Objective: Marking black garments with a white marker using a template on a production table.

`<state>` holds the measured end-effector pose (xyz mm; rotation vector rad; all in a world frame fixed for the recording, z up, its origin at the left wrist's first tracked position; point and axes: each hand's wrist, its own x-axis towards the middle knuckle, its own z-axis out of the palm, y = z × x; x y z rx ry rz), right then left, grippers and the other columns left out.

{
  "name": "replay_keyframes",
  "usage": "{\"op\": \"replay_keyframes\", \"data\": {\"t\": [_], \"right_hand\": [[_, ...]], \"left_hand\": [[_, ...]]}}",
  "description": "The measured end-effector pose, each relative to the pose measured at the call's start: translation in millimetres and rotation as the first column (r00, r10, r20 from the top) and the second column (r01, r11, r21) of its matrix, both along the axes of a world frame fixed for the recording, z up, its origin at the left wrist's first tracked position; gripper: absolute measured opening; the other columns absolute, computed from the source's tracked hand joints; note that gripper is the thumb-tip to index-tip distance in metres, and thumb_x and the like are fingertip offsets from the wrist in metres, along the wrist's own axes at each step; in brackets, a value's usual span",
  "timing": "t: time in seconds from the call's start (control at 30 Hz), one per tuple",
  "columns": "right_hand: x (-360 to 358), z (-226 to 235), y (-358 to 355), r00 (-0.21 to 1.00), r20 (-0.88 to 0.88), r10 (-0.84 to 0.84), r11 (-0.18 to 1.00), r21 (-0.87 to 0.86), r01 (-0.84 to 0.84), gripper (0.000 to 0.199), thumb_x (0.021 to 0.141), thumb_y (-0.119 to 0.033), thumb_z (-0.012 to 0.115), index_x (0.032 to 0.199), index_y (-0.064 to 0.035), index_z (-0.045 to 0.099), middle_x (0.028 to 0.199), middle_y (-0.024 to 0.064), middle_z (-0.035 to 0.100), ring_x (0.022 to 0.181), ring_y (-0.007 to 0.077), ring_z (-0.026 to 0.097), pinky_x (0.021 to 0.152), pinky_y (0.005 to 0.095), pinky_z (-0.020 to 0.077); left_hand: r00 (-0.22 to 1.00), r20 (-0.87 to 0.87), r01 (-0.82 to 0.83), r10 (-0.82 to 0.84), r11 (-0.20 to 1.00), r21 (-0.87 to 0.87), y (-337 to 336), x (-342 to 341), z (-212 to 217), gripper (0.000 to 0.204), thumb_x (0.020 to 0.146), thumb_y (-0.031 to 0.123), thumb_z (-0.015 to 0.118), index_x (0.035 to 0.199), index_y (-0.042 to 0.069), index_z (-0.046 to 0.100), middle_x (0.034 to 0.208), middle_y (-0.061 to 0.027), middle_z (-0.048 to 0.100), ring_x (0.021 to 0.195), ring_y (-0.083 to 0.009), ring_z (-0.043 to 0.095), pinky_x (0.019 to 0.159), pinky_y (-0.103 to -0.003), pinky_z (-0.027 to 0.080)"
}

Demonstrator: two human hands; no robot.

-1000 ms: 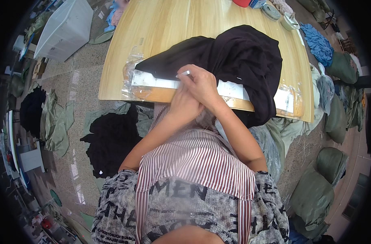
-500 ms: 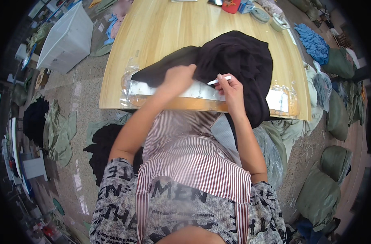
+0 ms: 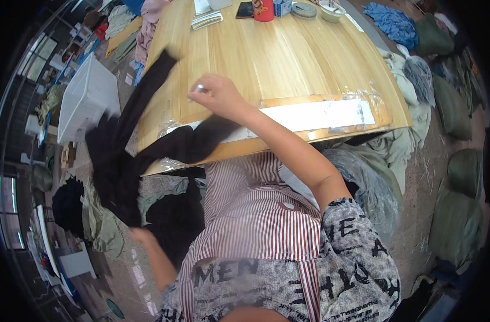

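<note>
A black garment (image 3: 113, 166) hangs in the air at the table's left corner, smeared by motion. One long part of it reaches up over the table's left edge, and another lies across the near edge. My left hand (image 3: 142, 237) is low at the left, off the table, closed at the garment's lowest corner; its fingers are partly blurred. Above the left part of the table, my right hand (image 3: 215, 96) is closed round a white pen (image 3: 200, 89), of which only a short piece shows.
The wooden table (image 3: 288, 59) has a white strip (image 3: 309, 117) taped along its near edge. At its far side are a red container (image 3: 263, 11), a phone (image 3: 244, 9), a round tin (image 3: 304, 11) and papers (image 3: 207, 20). A white bin (image 3: 89, 96) and cloth heaps stand on the floor.
The black garment has gone from the table's middle to its left corner, with my left hand swung down and left. My right hand has moved left over the table, still holding the pen.
</note>
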<state>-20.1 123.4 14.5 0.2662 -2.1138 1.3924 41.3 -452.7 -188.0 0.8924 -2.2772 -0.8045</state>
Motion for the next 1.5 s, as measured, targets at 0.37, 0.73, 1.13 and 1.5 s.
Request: {"op": "replay_keyframes", "data": {"t": [0.37,0.73,1.13,1.5], "right_hand": [[30.6,-66.4,62.5,0.937,0.189,-0.292,0.933,0.27,0.237,0.006,0.076,-0.013,0.063,0.078,-0.0096,0.068,0.078,0.0079,0.068,0.084,0.0281,0.06,0.076,0.0401,0.0487],[65.9,-54.3,33.9,0.945,-0.129,-0.299,0.936,0.153,0.317,0.012,0.078,-0.014,0.066,0.089,-0.0075,0.065,0.089,0.0078,0.064,0.085,0.0267,0.059,0.076,0.0383,0.0467],[87.0,-41.7,-107.9,0.556,0.498,0.665,0.745,-0.389,-0.542,0.048,0.088,-0.023,0.065,0.13,-0.0049,0.053,0.106,0.0039,0.063,0.092,0.0108,0.059,0.08,0.0255,0.0484],[81.8,110.5,-199.3,0.232,0.311,0.922,0.309,-0.228,-0.923,0.048,0.087,-0.014,0.063,0.132,-0.0052,0.05,0.131,0.0071,0.053,0.096,0.0118,0.058,0.083,0.0263,0.0474]], "left_hand": [[0.629,0.713,0.378,-0.309,0.923,0.067,130.9,82.2,-38.0,0.042,0.082,0.024,0.055,0.112,-0.005,0.062,0.096,-0.0156,0.066,0.086,-0.0255,0.063,0.068,-0.036,0.052],[0.659,0.524,0.2,-0.539,0.798,0.569,174.4,85.3,-36.6,0.047,0.078,0.004,0.05,0.123,-0.009,0.055,0.084,-0.0124,0.064,0.079,-0.0206,0.062,0.061,-0.029,0.052],[0.784,-0.42,0.563,-0.457,0.24,0.791,192.9,72.6,82.7,0.034,0.072,-0.001,0.051,0.105,-0.006,0.061,0.099,-0.0138,0.066,0.096,-0.0228,0.064,0.084,-0.033,0.052],[0.679,-0.728,0.545,0.097,0.598,0.588,-108.6,54.0,25.3,0.035,0.091,0.008,0.036,0.118,-0.007,0.053,0.115,-0.0208,0.059,0.103,-0.033,0.061,0.09,-0.041,0.051]]}}
